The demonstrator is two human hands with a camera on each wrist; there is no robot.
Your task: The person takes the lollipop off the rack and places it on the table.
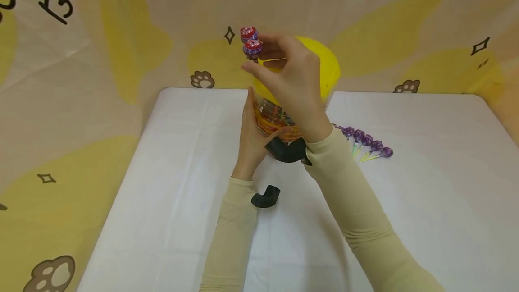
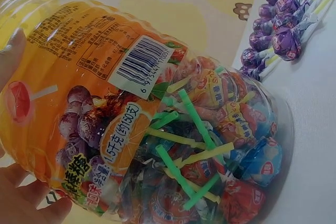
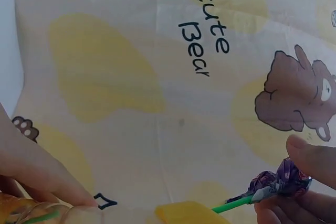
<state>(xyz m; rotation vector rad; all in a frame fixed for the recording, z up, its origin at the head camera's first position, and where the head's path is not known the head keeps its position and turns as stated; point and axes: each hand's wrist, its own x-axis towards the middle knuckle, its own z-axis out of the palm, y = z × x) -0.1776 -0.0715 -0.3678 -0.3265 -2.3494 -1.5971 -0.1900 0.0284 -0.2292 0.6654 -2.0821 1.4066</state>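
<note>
My left hand (image 1: 252, 143) grips the side of a clear plastic jar (image 2: 47, 30) with an orange label, packed with lollipops (image 2: 241, 114) in coloured wrappers. Bright yellow (image 1: 329, 64) shows at the jar's top; whether it is a lid in place I cannot tell. Over the top, my right hand (image 1: 298, 71) pinches two lollipops (image 1: 252, 47) with red and purple wrappers between thumb and fingers. A green stick (image 3: 233, 204) points down from them toward a yellow edge (image 3: 189, 213) in the right wrist view. The right hand hides part of the jar.
Several purple-wrapped lollipops (image 1: 366, 140) lie in a slanting row on the white table (image 1: 174, 184), right of the jar. A patterned cloth (image 1: 170, 26) hangs behind the table. Each wrist bears a black mount (image 1: 287, 150).
</note>
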